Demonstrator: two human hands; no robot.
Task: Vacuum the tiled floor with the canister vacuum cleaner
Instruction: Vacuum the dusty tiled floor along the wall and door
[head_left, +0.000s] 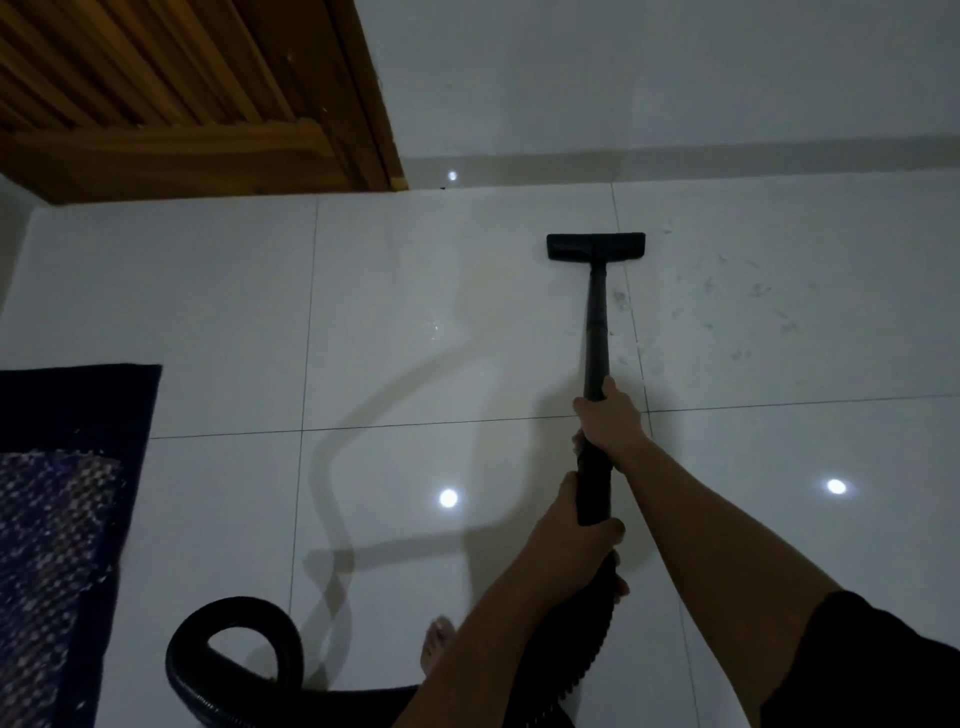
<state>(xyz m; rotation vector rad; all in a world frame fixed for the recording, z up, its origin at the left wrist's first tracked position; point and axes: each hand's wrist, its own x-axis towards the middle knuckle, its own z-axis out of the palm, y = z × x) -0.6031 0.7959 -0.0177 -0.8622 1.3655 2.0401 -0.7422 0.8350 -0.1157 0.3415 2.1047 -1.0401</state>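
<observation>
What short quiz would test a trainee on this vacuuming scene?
1. True or false: only one hand grips the wand.
2. The dust marks on the floor lie: A) left of the wand; B) right of it; C) under the nozzle.
3. Fill in: the ___ hand grips nearer the nozzle.
Key: 1 false, the left hand and the right hand both grip it; 2 B; 3 right.
</observation>
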